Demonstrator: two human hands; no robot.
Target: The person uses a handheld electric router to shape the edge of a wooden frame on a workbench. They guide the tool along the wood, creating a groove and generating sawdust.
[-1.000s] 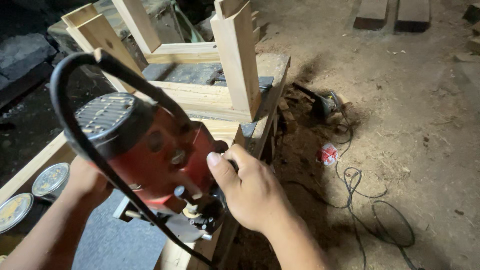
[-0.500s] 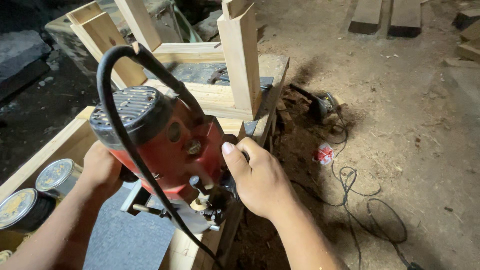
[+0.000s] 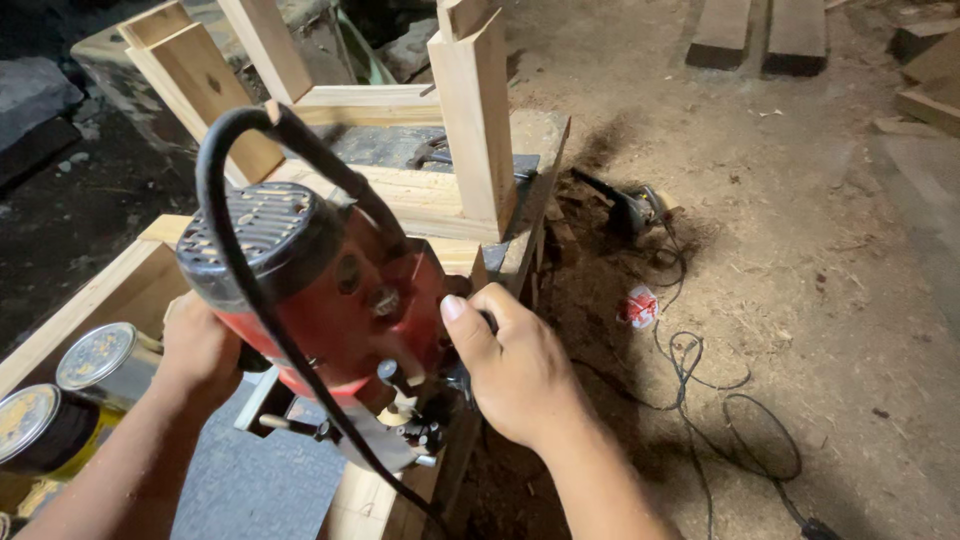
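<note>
I am gripping the red wood router [image 3: 335, 300] with both hands: my left hand [image 3: 200, 350] is closing around its left handle, my right hand [image 3: 515, 370] around its right. It is sitting between my hands on the wooden frame [image 3: 440, 205], two tin cans [image 3: 75, 385] just left of my left hand.

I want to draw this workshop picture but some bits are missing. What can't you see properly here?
All in the head view:
- The cutting bit under the red electric router with the black vented cap: hidden by its own body.
- The left hand fingers: hidden behind the router.
- The right hand grip: its handle is covered by the palm.
- The two round metal tins: cut off by the left edge.
- The dark tool on the sawdust floor: too shadowed to identify.
</note>
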